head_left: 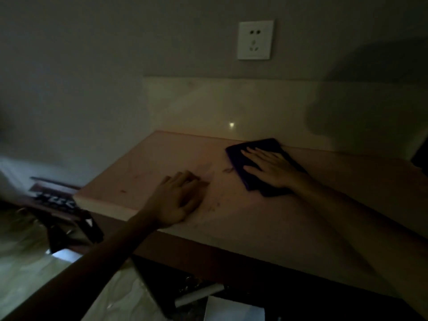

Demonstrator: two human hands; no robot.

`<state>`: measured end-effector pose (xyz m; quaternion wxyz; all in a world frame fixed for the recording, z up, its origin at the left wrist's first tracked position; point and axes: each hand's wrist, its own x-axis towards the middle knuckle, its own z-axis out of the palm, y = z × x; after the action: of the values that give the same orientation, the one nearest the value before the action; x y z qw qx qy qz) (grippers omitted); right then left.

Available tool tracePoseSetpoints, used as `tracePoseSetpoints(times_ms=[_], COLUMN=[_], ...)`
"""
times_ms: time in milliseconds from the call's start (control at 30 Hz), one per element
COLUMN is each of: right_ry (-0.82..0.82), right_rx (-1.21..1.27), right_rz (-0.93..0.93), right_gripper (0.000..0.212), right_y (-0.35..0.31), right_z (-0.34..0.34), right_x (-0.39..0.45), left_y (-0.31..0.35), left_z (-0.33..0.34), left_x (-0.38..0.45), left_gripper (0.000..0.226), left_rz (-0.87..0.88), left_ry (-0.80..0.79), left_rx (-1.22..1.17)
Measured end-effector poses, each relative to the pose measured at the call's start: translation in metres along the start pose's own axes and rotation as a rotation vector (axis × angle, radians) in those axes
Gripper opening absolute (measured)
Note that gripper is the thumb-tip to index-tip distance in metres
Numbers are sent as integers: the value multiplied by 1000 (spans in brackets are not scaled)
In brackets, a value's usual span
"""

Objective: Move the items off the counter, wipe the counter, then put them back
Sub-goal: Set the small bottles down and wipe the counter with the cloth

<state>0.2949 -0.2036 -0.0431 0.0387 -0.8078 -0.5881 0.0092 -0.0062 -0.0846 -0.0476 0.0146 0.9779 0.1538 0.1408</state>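
Note:
The pale stone counter fills the middle of the dim view, with faint smears and marks near its centre. A dark purple cloth lies folded on the counter near the back wall. My right hand presses flat on top of it, fingers spread and pointing left. My left hand rests palm down on the bare counter near the front edge, fingers loosely curled, holding nothing.
A white wall socket sits above the low backsplash. Left of the counter stands a dark wooden rack. Below the front edge is an open dark compartment with a white tube-like item and paper.

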Motion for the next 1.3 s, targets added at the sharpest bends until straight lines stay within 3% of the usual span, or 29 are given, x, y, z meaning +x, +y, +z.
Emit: tracePoseSetpoints(times_ms=[367,567,700,900,1233,1300], right_ry=[-84,-102,-75,-92,-68,-67], right_rx=[-6,-5,-3,20,43,28], right_rz=[-546,-721,-816,-732,-253,-180], right_gripper=[66,68,65,64,63,69], right_y=[-150,-227,-242,-209,-29,-2], right_z=[13,21,26,18,-1,-6], right_x=[188,218,215,198,58,20], left_y=[-10,-6,-9,-15,-2,-1], left_z=[1,3,1,2,5,8], left_x=[1,2,3,1,-2,-5], left_gripper=[44,45,44,43,47,50], left_rz=[-16,-28,-18,0,-114,-143], left_ry=[35,27,59,50,-31,15], left_rx=[-74,-92,-76,-79,1,2])
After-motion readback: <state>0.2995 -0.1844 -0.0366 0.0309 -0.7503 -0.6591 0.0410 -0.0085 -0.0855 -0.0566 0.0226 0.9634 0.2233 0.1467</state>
